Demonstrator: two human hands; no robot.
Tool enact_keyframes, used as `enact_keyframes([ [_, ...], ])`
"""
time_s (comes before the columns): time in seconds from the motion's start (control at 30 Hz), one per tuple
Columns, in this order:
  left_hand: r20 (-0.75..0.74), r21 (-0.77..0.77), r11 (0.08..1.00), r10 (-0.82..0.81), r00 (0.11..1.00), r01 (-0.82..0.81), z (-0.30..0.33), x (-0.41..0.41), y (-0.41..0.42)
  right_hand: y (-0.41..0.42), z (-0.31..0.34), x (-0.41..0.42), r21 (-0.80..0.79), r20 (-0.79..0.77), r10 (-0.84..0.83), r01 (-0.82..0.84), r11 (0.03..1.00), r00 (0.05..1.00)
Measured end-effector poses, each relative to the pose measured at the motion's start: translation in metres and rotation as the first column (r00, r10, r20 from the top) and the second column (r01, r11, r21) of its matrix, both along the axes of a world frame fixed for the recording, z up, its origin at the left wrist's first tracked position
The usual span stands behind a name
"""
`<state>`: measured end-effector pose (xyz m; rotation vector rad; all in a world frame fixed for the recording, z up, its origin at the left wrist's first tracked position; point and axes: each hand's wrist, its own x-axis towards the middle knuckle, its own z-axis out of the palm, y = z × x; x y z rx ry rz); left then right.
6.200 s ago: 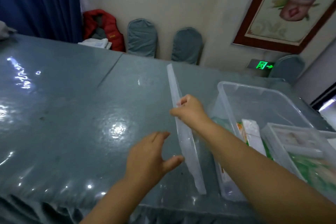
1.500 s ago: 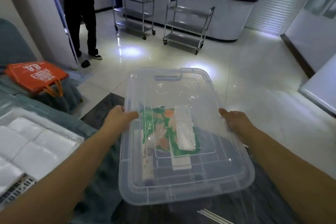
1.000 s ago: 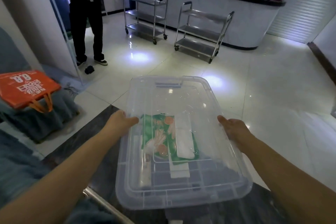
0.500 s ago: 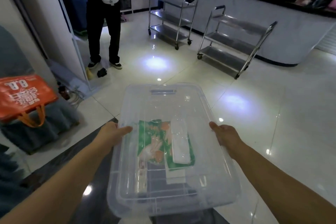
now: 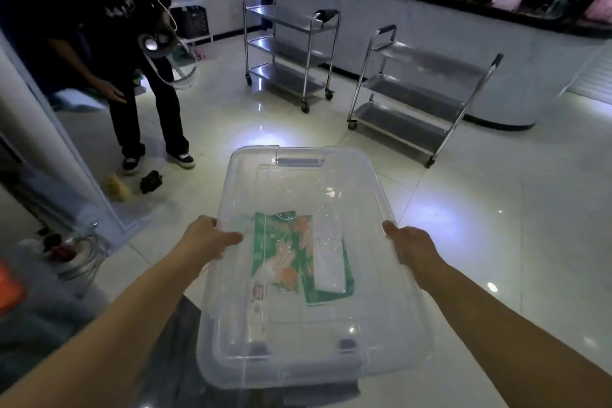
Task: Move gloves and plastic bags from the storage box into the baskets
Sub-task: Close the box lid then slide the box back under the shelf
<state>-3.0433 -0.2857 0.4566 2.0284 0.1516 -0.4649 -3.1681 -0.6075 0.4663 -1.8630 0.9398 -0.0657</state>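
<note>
I carry a clear plastic storage box (image 5: 390,334) with its lid on, held out in front of me above the floor. My left hand (image 5: 208,238) grips its left rim and my right hand (image 5: 409,247) grips its right rim. Through the lid I see a green glove packet (image 5: 281,258) and a white flat pack (image 5: 328,258) lying on the bottom. No baskets are in view.
A person in dark clothes (image 5: 132,53) stands at the left. Two steel trolleys (image 5: 291,46) (image 5: 420,93) stand ahead before a long white counter (image 5: 463,30). A white partition (image 5: 59,149) is at the left; shiny tiled floor (image 5: 530,225) stretches to the right.
The view has swung left and closer to the trolleys while I carry the box; the orange bag has slid out of view. Both hands keep their grip on the box sides.
</note>
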Motion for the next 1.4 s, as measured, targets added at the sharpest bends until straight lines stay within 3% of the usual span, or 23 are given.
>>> enact_keyframes([
  [0.3, 0.054, -0.001, 0.998, 0.068, 0.996, -0.068, -0.015, 0.214, -0.120, -0.129, -0.029, 0.234, 0.009, 0.053, 0.067, -0.067, 0.998, 0.996],
  [0.5, 0.050, 0.017, 0.989, 0.148, 0.988, -0.149, -0.004, 0.357, -0.185, -0.201, -0.012, 0.403, -0.006, 0.087, 0.127, -0.127, 0.992, 0.988],
  [0.73, 0.043, 0.053, 0.972, 0.228, 0.973, -0.230, -0.015, 0.517, -0.225, -0.246, -0.017, 0.580, -0.036, 0.041, 0.187, -0.186, 0.982, 0.981],
  [1.0, 0.008, -0.020, 0.981, 0.192, 0.981, -0.192, -0.029, 0.746, -0.261, -0.280, -0.029, 0.801, -0.047, 0.005, 0.143, -0.143, 0.989, 0.990],
  [1.4, 0.033, 0.007, 0.985, 0.173, 0.984, -0.173, -0.023, 1.052, -0.326, -0.345, -0.035, 1.115, -0.044, 0.019, 0.135, -0.134, 0.990, 0.991],
])
